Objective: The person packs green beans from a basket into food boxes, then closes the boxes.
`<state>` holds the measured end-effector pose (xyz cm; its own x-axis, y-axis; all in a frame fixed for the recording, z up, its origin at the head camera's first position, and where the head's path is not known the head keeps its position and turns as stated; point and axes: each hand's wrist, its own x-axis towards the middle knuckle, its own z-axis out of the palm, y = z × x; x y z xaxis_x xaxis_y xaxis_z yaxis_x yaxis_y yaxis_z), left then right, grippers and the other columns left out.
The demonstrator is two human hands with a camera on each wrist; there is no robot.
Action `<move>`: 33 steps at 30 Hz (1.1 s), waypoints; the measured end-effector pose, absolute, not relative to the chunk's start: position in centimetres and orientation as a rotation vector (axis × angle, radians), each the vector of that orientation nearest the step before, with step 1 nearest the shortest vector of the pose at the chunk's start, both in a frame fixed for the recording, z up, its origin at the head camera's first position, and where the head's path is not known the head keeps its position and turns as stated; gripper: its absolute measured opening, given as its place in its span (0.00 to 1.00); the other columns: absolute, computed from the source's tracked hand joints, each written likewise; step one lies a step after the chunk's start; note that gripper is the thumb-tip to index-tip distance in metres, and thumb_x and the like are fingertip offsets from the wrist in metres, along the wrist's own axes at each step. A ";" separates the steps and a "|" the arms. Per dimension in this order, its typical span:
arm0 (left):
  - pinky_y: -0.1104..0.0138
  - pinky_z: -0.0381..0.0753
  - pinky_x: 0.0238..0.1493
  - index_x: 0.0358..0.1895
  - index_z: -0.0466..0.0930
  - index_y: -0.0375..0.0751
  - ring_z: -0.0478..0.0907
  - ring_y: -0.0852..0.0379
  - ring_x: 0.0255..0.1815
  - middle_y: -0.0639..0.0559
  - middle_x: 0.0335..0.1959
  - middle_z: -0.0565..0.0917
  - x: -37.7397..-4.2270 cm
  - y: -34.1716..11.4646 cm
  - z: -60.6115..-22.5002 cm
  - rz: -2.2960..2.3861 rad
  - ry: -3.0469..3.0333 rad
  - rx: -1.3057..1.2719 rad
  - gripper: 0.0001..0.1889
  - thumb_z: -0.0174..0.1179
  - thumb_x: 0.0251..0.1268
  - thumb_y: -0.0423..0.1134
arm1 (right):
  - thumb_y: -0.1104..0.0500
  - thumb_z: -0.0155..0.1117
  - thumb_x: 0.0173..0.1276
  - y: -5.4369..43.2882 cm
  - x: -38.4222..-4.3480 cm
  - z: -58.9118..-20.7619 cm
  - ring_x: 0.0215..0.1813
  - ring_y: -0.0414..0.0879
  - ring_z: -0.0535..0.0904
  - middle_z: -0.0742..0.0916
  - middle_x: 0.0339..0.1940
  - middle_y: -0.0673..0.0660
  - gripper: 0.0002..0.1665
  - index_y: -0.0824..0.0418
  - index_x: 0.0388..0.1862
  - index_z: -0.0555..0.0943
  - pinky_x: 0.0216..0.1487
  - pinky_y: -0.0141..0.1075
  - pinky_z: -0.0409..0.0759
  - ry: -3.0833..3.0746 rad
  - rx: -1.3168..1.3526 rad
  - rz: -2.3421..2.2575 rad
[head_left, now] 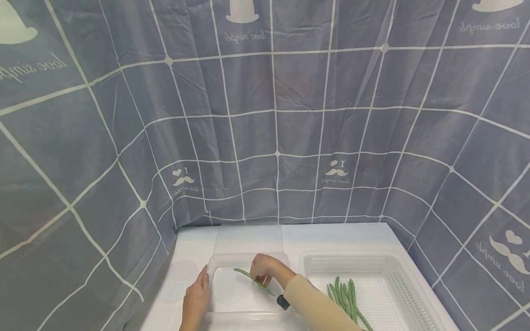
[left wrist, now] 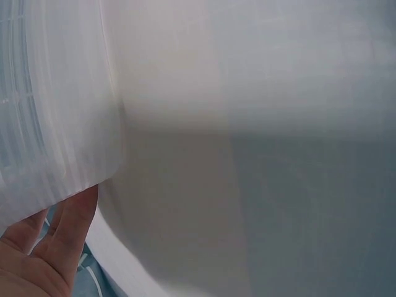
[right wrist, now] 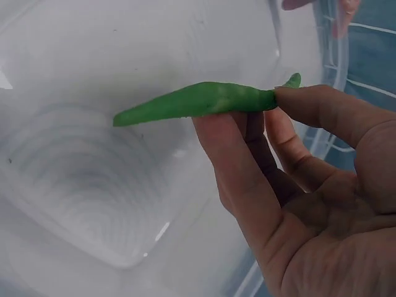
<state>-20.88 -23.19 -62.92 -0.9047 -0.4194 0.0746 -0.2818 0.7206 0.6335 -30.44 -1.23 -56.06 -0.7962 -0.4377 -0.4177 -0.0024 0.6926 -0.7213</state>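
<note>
My right hand pinches a single green bean between thumb and fingers, over the inside of a clear plastic container. In the right wrist view the bean lies across the fingertips, its thin tip sticking out past the thumb. My left hand rests against the container's left side, fingers extended. From the left wrist, those fingers touch the lower edge of the translucent wall. More green beans lie in a bunch in a white perforated basket at the right.
Behind the container a clear flat lid lies on the white table. A grey checked curtain hangs around the table's back and sides. The right forearm reaches across the near left corner of the basket.
</note>
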 end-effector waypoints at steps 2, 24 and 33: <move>0.33 0.80 0.64 0.78 0.69 0.36 0.81 0.25 0.65 0.28 0.69 0.78 -20.9 -23.2 -62.9 -0.951 -2.711 0.564 0.28 0.36 0.90 0.48 | 0.73 0.68 0.63 -1.7 -30.4 -56.6 0.34 0.55 0.90 0.87 0.28 0.61 0.03 0.69 0.32 0.86 0.38 0.47 0.94 2.334 -0.320 -0.955; 0.35 0.82 0.63 0.77 0.70 0.35 0.82 0.27 0.64 0.29 0.68 0.80 -20.7 -22.8 -63.1 -0.922 -2.690 0.575 0.27 0.37 0.90 0.47 | 0.75 0.72 0.62 -3.0 -28.8 -58.3 0.38 0.67 0.91 0.88 0.28 0.69 0.04 0.75 0.33 0.83 0.45 0.54 0.93 2.427 -0.213 -0.796; 0.35 0.81 0.65 0.77 0.70 0.35 0.82 0.28 0.66 0.30 0.68 0.79 -20.9 -22.8 -63.1 -0.923 -2.684 0.584 0.28 0.37 0.90 0.48 | 0.75 0.72 0.61 -3.1 -28.4 -58.3 0.39 0.69 0.90 0.87 0.28 0.70 0.04 0.75 0.34 0.83 0.47 0.57 0.92 2.437 -0.212 -0.785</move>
<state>-20.86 -22.78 -63.15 -0.8906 -0.4444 0.0971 -0.2906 0.7201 0.6301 -28.44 -3.09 -58.27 -0.8279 -0.3096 -0.4676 0.0214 0.8157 -0.5781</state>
